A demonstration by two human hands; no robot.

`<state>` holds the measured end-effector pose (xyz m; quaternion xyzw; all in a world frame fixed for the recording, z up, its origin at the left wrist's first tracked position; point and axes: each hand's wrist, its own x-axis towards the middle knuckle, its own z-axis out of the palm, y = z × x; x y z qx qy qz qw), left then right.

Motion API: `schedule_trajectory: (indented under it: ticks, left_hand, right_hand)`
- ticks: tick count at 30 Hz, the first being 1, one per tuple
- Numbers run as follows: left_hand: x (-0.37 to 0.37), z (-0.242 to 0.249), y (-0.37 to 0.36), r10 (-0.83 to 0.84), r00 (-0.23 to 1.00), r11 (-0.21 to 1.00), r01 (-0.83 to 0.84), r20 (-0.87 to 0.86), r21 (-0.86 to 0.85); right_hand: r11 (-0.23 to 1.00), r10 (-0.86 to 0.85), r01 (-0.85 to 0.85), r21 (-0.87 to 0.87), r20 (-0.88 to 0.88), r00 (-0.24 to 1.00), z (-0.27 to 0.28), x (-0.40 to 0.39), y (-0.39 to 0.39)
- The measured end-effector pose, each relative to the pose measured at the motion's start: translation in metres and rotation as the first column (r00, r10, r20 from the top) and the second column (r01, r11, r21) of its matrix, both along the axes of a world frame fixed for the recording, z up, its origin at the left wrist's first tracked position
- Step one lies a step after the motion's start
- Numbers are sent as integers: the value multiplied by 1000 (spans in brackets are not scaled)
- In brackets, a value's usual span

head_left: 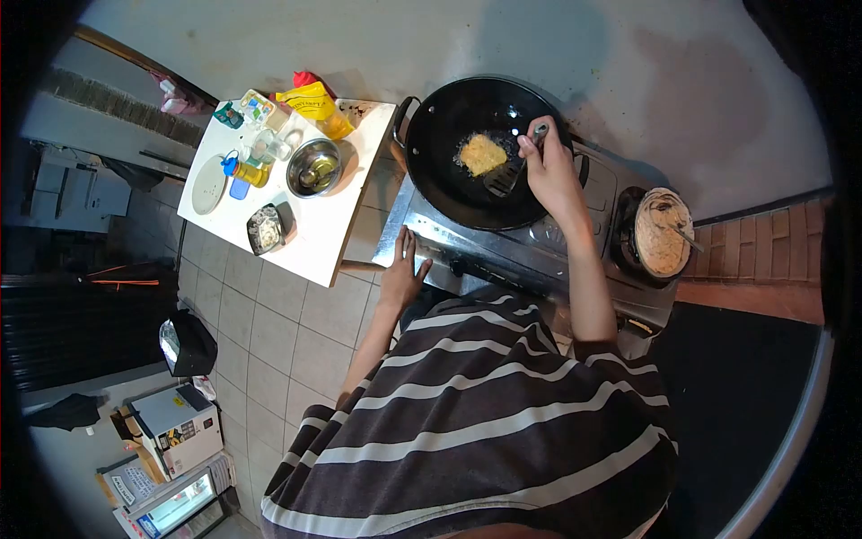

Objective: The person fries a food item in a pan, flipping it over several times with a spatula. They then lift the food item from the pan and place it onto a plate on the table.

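My right hand [549, 166] is closed around the handle of a slotted spatula [501, 182], whose blade rests low inside a large black wok [458, 202]. Beside the blade, a golden, roughly square piece of food [483, 154] sits in bubbling oil at the wok's bottom. My left hand [403, 274] has its fingers stretched out at the front left edge of the metal stove [422, 225] and holds nothing. Part of the spatula's handle is hidden by my right hand.
Right of the wok, a pan of light batter-like food [664, 238] with a utensil in it stands on the stove. The white table [310, 256] at left holds a steel bowl [314, 168], a dark dish of white food [267, 229], a plate [209, 186], bottles and a yellow pouch [316, 108].
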<state>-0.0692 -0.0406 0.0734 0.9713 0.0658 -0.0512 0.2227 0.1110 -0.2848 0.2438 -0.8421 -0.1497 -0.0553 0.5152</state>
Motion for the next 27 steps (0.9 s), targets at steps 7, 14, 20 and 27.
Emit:
schedule_trajectory:
  ticks: [7, 14, 20, 27]
  left_hand:
    - [0, 1, 0, -2, 1000, 1000, 2, 4, -6]
    - [1, 2, -1, 9, 1000, 1000, -9, -21, -6]
    - [0, 1, 0, -1, 1000, 1000, 1, -2, -9]
    - [0, 3, 0, 9, 999, 1000, -10, -38, -18]
  right_hand:
    - [991, -84, 88, -101, 49, 995, 6, 3, -10]
    - [994, -110, 112, -20, 59, 992, -28, 19, -18]
    - [972, -3, 36, 233, -140, 990, -60, 20, -18]
    - [947, 22, 41, 317, -194, 981, -60, 4, -14]
